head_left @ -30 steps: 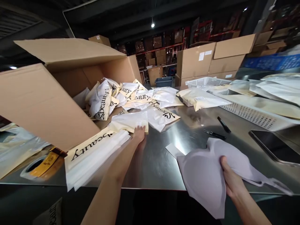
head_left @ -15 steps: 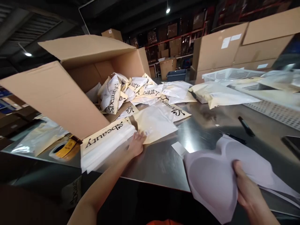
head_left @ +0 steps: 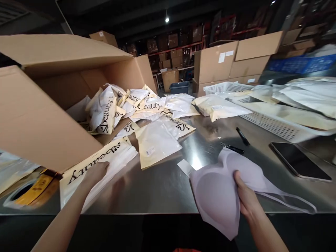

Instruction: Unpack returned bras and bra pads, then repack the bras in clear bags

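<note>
My right hand (head_left: 246,196) holds a pale lilac bra (head_left: 217,190) by its middle, thumb on top between the cups. A white tag (head_left: 185,168) sticks out at the bra's left side, and its strap trails right over the table. My left hand (head_left: 96,173) lies on a stack of flat white bags (head_left: 119,155) printed "beauty"; the fingers look loosely extended, some partly hidden. Right of that stack lies a single bag with a small label (head_left: 157,143), apart from both hands.
An open cardboard box (head_left: 57,115) spills filled bags (head_left: 105,112) onto the metal table (head_left: 162,189). A tape roll (head_left: 34,190) sits at left. To the right are pens (head_left: 243,136), a phone (head_left: 299,161) and a white basket (head_left: 273,124) with bags. More cartons (head_left: 216,64) stand behind.
My left hand has moved from between the stack and the single bag onto the stack. The view has turned right, showing the whole phone. My right hand still holds the bra.
</note>
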Motion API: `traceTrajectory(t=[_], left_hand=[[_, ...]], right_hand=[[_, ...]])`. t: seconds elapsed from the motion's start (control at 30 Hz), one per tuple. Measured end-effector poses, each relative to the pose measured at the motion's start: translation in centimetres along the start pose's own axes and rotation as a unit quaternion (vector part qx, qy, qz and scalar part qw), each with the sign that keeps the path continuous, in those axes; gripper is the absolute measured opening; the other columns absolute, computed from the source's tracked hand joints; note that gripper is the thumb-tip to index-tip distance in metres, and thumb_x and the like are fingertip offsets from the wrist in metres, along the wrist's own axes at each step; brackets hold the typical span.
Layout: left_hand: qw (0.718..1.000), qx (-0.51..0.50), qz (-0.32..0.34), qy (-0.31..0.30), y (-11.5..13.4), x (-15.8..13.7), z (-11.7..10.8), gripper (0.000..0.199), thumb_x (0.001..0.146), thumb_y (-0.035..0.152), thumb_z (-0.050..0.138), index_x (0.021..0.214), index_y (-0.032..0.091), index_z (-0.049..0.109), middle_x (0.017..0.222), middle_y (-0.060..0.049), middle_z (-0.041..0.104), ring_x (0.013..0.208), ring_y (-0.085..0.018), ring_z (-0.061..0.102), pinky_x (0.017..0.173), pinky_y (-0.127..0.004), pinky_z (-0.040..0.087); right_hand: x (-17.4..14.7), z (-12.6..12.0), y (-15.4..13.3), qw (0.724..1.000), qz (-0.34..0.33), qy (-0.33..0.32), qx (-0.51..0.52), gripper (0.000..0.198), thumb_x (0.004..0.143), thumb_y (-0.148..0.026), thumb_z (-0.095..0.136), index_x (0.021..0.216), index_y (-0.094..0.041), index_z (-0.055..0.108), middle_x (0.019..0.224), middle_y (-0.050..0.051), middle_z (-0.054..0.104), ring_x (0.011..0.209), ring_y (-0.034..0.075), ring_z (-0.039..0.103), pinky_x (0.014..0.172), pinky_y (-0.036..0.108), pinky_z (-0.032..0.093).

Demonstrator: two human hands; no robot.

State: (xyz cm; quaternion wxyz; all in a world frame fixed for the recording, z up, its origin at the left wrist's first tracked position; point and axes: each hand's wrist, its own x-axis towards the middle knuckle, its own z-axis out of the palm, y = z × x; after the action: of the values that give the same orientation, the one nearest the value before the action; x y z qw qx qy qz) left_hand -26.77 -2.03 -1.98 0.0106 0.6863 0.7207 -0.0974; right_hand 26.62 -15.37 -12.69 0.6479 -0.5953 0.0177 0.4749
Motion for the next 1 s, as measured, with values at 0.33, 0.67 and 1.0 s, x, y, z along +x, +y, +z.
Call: traceTrajectory(t=[0.33,0.67,1.0], left_hand=[[0.983,-0.031,-0.041,0.174,4.4,-1.0,-3.8,0.042,0.098,0.045,0.031,0.107,0.020,0.064,0.102,-0.009,0.073,0.086,-0.026,0.065,0.070,-0.033,0.044],[0.946,-0.113,0.267,0.143,23.8,-7.2,-0.3,0.020,0.094,0.024,0.049,0.084,0.019,0.066,0.087,-0.003,0.071,0.083,-0.017,0.065,0.071,-0.027,0.040],[0.947,-0.123,0.294,0.041,29.2,-9.2,1.8,0.025,0.092,0.012,0.041,0.087,0.022,0.063,0.100,-0.003,0.068,0.095,-0.017,0.062,0.062,-0.027,0.036]], right_hand=[[-3.3,1.4,-1.2,0.997,0.026,-0.042,0.065,0.027,0.089,-0.035,0.067,0.095,-0.009,0.067,0.077,0.011,0.074,0.070,0.024,0.073,0.071,0.034,0.064],[-9.0,1.1,3.4,0.991,0.036,-0.103,0.082,0.044,0.067,-0.043,0.086,0.096,-0.015,0.070,0.095,0.011,0.076,0.094,0.029,0.073,0.082,0.037,0.062],[-12.5,2.1,5.6,0.975,0.088,-0.193,0.067,0.063,0.064,-0.052,0.086,0.110,-0.013,0.068,0.108,0.015,0.073,0.112,0.032,0.066,0.100,0.046,0.053]])
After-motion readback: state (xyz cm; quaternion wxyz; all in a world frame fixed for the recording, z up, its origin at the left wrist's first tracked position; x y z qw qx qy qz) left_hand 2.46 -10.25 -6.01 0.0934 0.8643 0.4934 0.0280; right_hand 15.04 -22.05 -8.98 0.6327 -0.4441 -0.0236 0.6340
